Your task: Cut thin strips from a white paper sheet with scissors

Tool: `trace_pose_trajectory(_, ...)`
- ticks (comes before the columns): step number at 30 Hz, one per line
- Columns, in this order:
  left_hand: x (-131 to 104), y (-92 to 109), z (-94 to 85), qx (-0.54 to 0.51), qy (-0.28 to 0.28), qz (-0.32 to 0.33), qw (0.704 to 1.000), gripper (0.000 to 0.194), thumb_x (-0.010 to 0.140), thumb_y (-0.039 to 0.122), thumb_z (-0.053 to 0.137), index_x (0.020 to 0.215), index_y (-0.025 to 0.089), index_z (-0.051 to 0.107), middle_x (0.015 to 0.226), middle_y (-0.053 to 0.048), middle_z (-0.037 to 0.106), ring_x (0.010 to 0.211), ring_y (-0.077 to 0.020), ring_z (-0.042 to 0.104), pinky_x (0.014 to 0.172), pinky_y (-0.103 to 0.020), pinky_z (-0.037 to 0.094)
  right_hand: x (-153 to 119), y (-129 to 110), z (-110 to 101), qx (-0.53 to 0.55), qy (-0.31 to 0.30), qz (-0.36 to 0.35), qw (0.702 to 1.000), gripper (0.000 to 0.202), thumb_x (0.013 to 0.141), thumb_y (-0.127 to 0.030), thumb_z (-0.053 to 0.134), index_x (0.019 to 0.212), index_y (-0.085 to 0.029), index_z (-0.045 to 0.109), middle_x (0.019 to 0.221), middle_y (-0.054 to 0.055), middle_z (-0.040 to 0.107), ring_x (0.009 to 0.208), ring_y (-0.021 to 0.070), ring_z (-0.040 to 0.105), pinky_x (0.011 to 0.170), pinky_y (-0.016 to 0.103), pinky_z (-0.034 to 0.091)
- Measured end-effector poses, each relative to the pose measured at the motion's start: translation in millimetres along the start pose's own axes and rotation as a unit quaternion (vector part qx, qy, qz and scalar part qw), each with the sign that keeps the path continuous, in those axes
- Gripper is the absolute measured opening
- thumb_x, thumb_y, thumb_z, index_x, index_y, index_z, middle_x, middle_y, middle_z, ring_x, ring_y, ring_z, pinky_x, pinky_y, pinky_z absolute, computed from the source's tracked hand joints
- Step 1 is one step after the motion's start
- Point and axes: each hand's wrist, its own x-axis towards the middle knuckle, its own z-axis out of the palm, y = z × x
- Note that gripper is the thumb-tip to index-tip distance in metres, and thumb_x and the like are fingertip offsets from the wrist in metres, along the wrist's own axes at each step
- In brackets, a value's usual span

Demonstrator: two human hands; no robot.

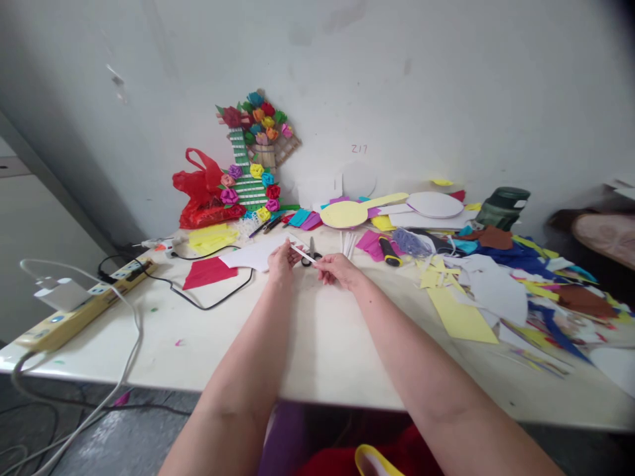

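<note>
My left hand is closed at the far end of a thin white strip. Its near end is pinched by the thumb and fingers of my right hand. The strip slants between the two hands, just over the table. A white cut-out sheet reaches out behind my left hand; whether the hand touches it I cannot tell. Dark-handled scissors lie just beyond the strip. Several more white strips rest on the table past my right hand.
A yellow power strip with cables runs along the left. Red paper lies near a black cable. Paper-flower work leans on the wall. A cutter, yellow paddle shape, green bottle and paper scraps are rightward.
</note>
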Motion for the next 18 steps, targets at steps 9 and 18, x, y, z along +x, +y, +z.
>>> trace_pose_trajectory(9, 4.0, 1.4, -1.7, -0.031, 0.007, -0.016, 0.999, 0.014, 0.075, 0.025, 0.054, 0.074, 0.012, 0.054, 0.059, -0.006, 0.063, 0.058, -0.0154, 0.063, 0.061, -0.026, 0.049, -0.2, -0.6, 1.8, 0.007, -0.004, 0.005, 1.000, 0.012, 0.071, -0.023, 0.061, 0.069, -0.012, 0.056, 0.045, -0.002, 0.058, 0.030, 0.0066, 0.047, 0.029, 0.015, 0.030)
trace_pose_trajectory(18, 5.7, 0.7, -4.8, -0.044, -0.003, -0.024, 0.999, 0.017, 0.077, 0.028, 0.054, 0.078, 0.011, 0.057, 0.065, -0.008, 0.064, 0.060, -0.0153, 0.063, 0.062, -0.026, 0.049, -7.5, -8.2, 4.4, 0.039, 0.001, 0.021, 0.999, 0.009, 0.072, -0.021, 0.060, 0.071, -0.012, 0.056, 0.046, -0.002, 0.058, 0.029, 0.0054, 0.045, 0.028, 0.015, 0.028)
